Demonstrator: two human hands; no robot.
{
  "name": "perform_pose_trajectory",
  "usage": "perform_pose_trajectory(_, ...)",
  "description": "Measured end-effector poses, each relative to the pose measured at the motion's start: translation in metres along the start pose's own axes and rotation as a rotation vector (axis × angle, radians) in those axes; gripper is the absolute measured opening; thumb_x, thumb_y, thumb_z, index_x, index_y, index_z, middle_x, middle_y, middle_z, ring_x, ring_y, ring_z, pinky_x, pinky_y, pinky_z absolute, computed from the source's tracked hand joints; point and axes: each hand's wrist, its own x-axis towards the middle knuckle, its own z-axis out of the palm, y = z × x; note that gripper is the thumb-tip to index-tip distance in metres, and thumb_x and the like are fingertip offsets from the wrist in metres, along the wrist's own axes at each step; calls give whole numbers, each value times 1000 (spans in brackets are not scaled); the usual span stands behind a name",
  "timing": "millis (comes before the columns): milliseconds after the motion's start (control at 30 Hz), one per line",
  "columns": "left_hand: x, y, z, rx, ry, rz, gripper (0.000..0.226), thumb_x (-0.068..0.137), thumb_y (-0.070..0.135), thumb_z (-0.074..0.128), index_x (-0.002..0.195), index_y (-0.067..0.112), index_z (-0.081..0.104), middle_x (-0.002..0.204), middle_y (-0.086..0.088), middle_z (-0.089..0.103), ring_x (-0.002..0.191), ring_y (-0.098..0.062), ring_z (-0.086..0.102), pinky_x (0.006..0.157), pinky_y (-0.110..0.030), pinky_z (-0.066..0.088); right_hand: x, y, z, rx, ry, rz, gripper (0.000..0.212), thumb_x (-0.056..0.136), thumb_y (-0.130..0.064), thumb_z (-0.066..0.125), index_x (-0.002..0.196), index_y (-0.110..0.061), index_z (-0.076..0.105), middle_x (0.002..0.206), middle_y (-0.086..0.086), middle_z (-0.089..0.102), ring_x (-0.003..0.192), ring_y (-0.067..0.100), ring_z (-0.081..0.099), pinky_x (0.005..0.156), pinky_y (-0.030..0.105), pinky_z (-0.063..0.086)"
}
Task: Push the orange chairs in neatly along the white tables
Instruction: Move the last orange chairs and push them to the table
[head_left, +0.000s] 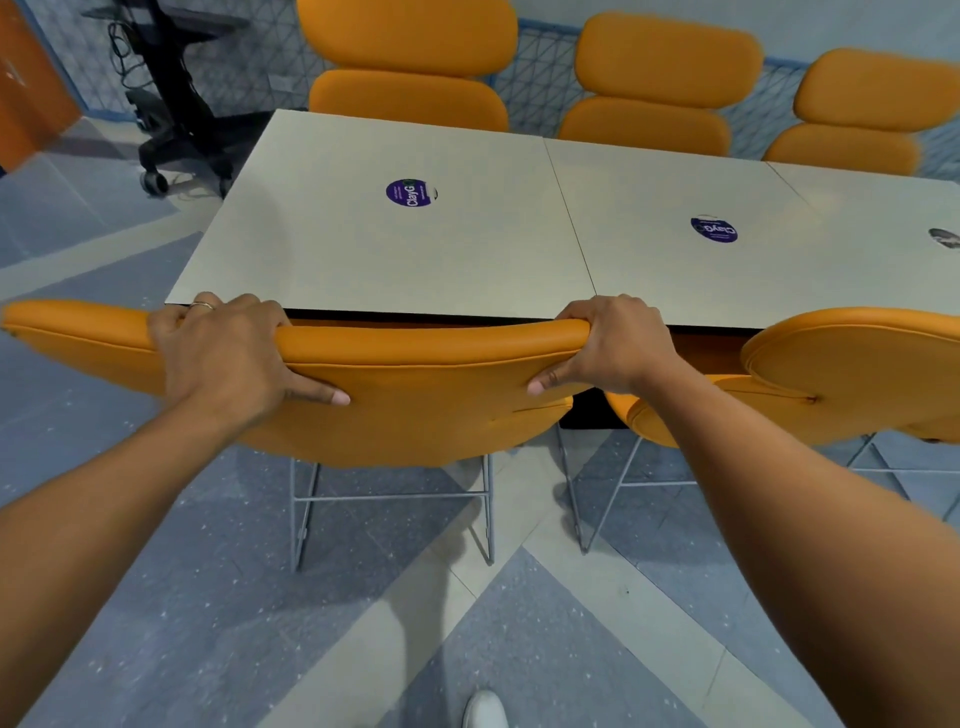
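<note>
My left hand (223, 348) and right hand (608, 345) both grip the top of the chair (415, 410) at centre frame, just beside the bench (389, 249); I judge it mid-push, needing an even, straight shove next

Before left table (395, 234), near chair (415, 410); to its right, before middle table (675, 197), second chair (857, 374); behind tables, three chairs (410, 67); far left, behind, cart (176, 104).

1. Three white rectangular tables (322, 244) butted edge to edge, row running left to right.
2. Round purple sticker (409, 193) on left top; second purple sticker (714, 229) on middle top.
3. Blue-grey speckled floor (156, 597), pale bands; black wheeled stand (176, 104) stands on it, far left.
</note>
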Motion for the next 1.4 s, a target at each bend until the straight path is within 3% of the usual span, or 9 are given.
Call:
perform_pose_trajectory(167,2,-8,2,4,23,44,89,30,98,46,83,28,57,73,4,49,88,-33,52,78,-44,29,-5,-3,10,14,99,18,91,38,-90,70,110,-35,68,95,-6,68,96,22,59,87,45,51)
perform_pose_trajectory(367,-1,-13,4,10,26,58,92,32,98,45,89,27,59,76,5,48,89,-33,53,79,-45,30,-8,-6,16,-13,117,31,90,40,-88,73,111,-33,67,95,-3,67,96,24,60,87,45,50)
perform_pose_trajectory(667,-11,-18,-3,-194,-68,69,90,41,95,47,106,34,58,103,0,61,107,-32,51,98,-51,29,-13,-2,18,-46,110,15,88,49,-86,73,119,-33,61,104,-2,61,104,26,53,90,42,39)
perform_pose_trajectory(867,-13,-22,-15,-326,-130,84,86,51,90,51,120,38,56,116,2,63,116,-28,49,105,-50,25,-14,-3,13,-49,68,10,88,51,-87,71,120,-34,59,106,-3,61,106,26,53,93,44,41)
perform_pose_trajectory(1133,-4,-11,-33,-504,-202,62,60,60,80,56,109,44,57,116,13,61,101,-11,51,95,-46,43,-24,-3,-11,170,-87,-11,84,63,-86,63,128,-33,59,113,-6,62,108,21,56,97,48,48)
perform_pose_trajectory(1267,6,-3,-45,-557,-190,102,57,63,77,59,109,43,57,119,11,61,110,-15,53,96,-47,45,-25,-4,-25,302,-97,31,86,63,-87,61,130,-33,59,129,-3,60,119,22,54,97,41,50)
perform_pose_trajectory(1400,25,5,-67,-555,-101,158,53,70,69,65,113,39,59,116,10,62,102,-10,50,82,-33,43,-21,-5,-55,274,-37,17,84,65,-86,63,131,-34,58,131,-5,60,123,20,53,97,38,48)
